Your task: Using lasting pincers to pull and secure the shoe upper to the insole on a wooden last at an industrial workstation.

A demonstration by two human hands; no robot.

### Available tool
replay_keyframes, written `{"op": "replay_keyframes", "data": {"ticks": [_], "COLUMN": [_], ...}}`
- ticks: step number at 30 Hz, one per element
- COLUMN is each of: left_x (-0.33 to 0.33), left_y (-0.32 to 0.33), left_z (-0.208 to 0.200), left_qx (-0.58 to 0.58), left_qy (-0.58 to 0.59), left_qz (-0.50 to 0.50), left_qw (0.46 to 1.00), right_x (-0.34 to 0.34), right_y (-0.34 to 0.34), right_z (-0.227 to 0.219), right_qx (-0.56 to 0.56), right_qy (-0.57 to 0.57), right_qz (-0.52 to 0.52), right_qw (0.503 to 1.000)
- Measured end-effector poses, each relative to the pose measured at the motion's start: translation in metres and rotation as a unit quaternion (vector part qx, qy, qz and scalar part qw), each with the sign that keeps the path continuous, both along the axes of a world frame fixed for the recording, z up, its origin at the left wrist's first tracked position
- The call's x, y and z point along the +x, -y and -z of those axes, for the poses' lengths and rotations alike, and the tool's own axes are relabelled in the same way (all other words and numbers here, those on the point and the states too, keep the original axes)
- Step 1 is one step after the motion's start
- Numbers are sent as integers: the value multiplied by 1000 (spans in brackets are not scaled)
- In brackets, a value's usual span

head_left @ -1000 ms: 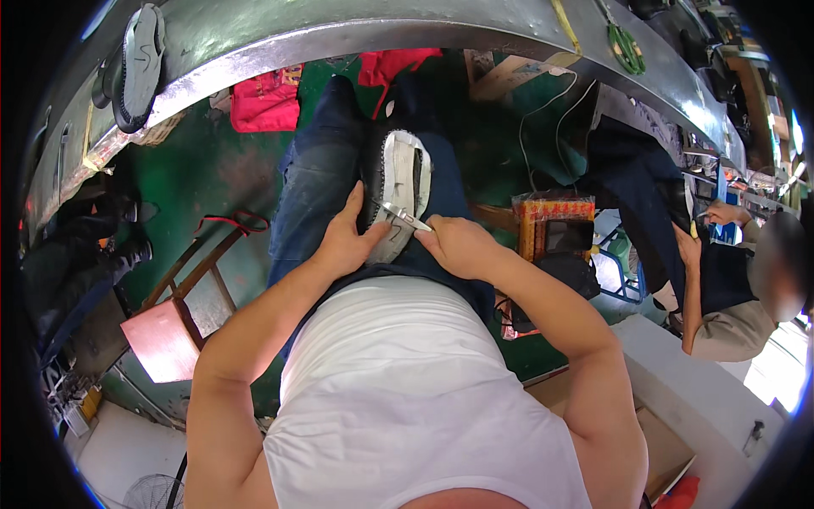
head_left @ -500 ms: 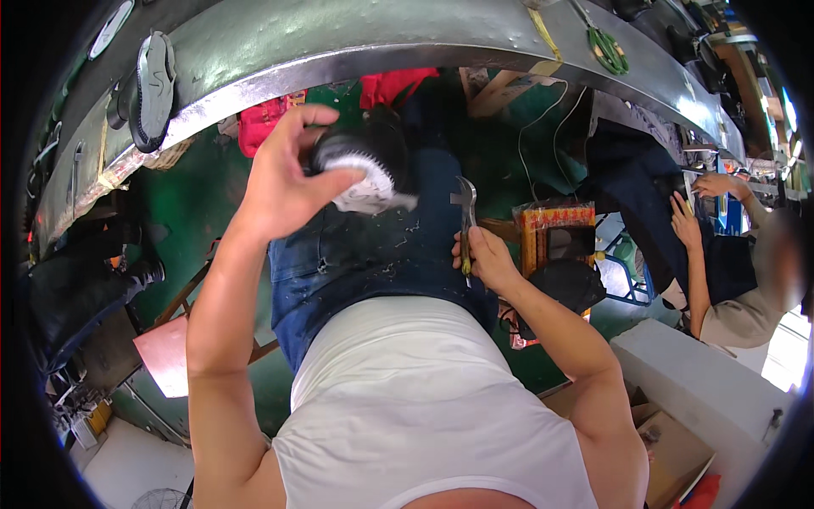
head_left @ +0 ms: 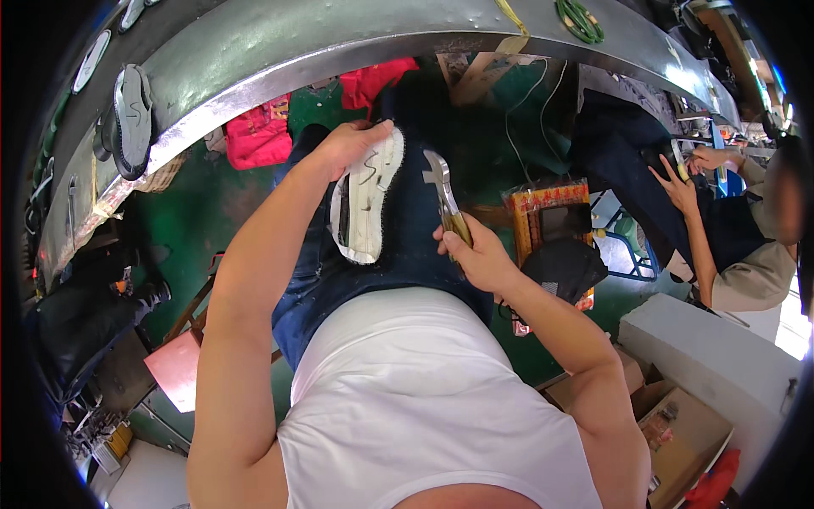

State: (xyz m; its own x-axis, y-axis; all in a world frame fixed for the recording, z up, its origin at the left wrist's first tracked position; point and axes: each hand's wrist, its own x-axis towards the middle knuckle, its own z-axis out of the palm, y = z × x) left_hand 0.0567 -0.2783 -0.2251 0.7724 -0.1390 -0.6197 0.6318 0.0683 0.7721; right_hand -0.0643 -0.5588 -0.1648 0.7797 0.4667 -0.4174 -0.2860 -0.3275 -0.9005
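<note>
My left hand (head_left: 354, 148) is closed round the far end of a shoe in the making (head_left: 370, 199). Its sole side faces up, showing a whitish insole with a dark wavy mark and a jagged dark edge. The shoe is over my thighs; whether it rests on them I cannot tell. Just right of it, my right hand (head_left: 485, 254) grips the yellowish handles of metal lasting pincers (head_left: 443, 188). Their curved head, with a square block on its side, points away from me and stands apart from the shoe.
A metal-topped bench (head_left: 305, 41) curves across the far side, bearing a grey-soled shoe (head_left: 133, 119) and green-handled scissors (head_left: 580, 20). Below it lies a red bag (head_left: 257, 136). A black cap (head_left: 564, 270) sits right of my knees. Another person's hands (head_left: 678, 188) work at far right.
My left hand has turned the shoe so its whole sole side faces up, lengthwise to me. My right hand has moved slightly nearer the shoe, and the pincers now tilt to the left.
</note>
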Motion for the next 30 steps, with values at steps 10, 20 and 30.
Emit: {"op": "replay_keyframes", "data": {"ticks": [10, 20, 30], "left_x": [-82, -150, -147], "left_y": [3, 27, 32], "left_z": [-31, -29, -25], "left_qx": [119, 365, 358], "left_qy": [190, 457, 483], "left_qz": [122, -81, -76], "left_qw": [967, 807, 795], "right_x": [29, 49, 69], "right_y": [8, 1, -23], "right_z": [-5, -31, -58], "right_qx": [-118, -164, -225], "right_qy": [7, 133, 193], "right_qz": [-117, -299, -357], "right_qw": [986, 931, 886]}}
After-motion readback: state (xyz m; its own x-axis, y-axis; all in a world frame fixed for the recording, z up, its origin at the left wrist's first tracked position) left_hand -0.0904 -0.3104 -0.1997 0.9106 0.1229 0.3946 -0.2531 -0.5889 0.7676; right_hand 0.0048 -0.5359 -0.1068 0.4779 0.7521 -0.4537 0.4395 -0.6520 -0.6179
